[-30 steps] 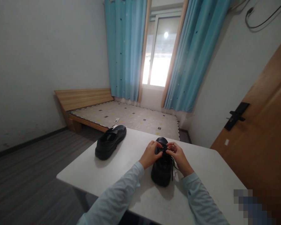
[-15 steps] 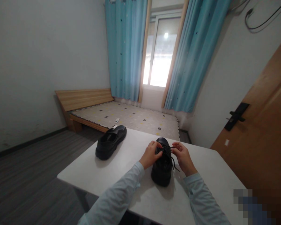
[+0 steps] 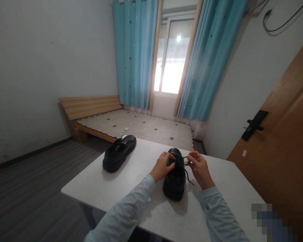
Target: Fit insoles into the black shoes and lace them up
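Currently both hands are on the near black shoe [image 3: 175, 179], which sits toe-away on the white desk [image 3: 146, 215], roughly centre, heel toward the person.

Left hand [image 3: 162, 166]: curled against the shoe's left side near the lacing, fingers closed onto the upper or a lace end; can't tell which.
Right hand [image 3: 199, 166]: just off the shoe's right side, fingertips pinched on a thin black lace [image 3: 185, 158] pulled out sideways, taut. A loose lace tail hangs down the right flank toward the desk.

Handling, my read:
- Shoe looks like smooth leather or synthetic with a thick sole. Moderately stiff, not fragile, some weight; probably stays put under light lace tension, but the desk looks slick, so brace it.
- Lace is thin, limp, likely slippery. Pinch near the eyelets, not at the tip.
- To lift the shoe, grip the heel collar or across the instep.

Second black shoe [image 3: 119, 153] lies well apart at the desk's far-left corner, untouched.
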Demonstrator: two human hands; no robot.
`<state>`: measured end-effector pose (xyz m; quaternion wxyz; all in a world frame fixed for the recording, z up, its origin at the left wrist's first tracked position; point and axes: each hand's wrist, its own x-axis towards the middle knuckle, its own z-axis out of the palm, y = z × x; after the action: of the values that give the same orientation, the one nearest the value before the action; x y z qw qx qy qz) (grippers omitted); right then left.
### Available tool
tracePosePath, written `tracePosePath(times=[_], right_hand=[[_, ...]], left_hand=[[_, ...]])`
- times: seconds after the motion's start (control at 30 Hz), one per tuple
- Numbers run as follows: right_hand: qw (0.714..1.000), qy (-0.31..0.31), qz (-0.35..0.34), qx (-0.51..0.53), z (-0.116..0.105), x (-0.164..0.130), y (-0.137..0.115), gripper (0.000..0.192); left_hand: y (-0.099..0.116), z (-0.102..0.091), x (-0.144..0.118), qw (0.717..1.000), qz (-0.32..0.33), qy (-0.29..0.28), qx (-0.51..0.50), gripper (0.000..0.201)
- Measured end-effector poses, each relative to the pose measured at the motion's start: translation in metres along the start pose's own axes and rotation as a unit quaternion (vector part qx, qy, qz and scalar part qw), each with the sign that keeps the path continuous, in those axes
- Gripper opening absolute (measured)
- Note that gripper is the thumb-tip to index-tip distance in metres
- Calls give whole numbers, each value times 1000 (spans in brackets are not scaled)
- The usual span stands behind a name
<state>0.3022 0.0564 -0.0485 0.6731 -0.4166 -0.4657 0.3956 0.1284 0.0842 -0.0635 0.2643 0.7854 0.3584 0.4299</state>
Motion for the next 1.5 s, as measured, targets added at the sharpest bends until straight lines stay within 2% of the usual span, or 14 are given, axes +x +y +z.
tracePosePath(times=[0.2,0.3,0.37,0.43,0.53,0.67,0.87,1.03,1.1,1.2,1.27,1.5], right_hand=[[998,-19,-27,-56,-5,2,4,23],[987,-22,-58,-145,-9,4,3,23],[964,-27,-100,-246,-12,4,1,22],[925,-39,-143,-351,-16,5,0,21],[877,-62,-168,-445,-23,6,-1,23],[848,-72,-157,-501,-32,8,0,25],[810,15,-170,-561,-40,9,2,19],[818,35,-197,-539,-36,8,4,22],[838,16,-191,-512,-30,6,4,22],[870,-46,-169,-460,-19,3,3,24],[881,-74,-158,-439,-14,0,3,25],[905,-87,-132,-395,-8,-2,3,27]], left_hand=[[-1,0,0,1000,7,3,1,17],[-2,1,0,1000,4,3,0,18],[-1,0,1,1000,-1,2,-1,18],[-1,0,1,1000,-2,1,-2,18],[-1,0,1,1000,2,7,-8,18],[-2,1,1,1000,4,13,-10,18],[-4,1,2,1000,8,19,-18,12],[-6,-1,3,1000,7,13,-25,9],[-8,0,4,1000,-2,10,-25,8],[-10,1,5,999,-22,5,-33,8],[-11,1,6,999,-32,1,-37,7],[-13,2,7,998,-42,4,-43,7]])
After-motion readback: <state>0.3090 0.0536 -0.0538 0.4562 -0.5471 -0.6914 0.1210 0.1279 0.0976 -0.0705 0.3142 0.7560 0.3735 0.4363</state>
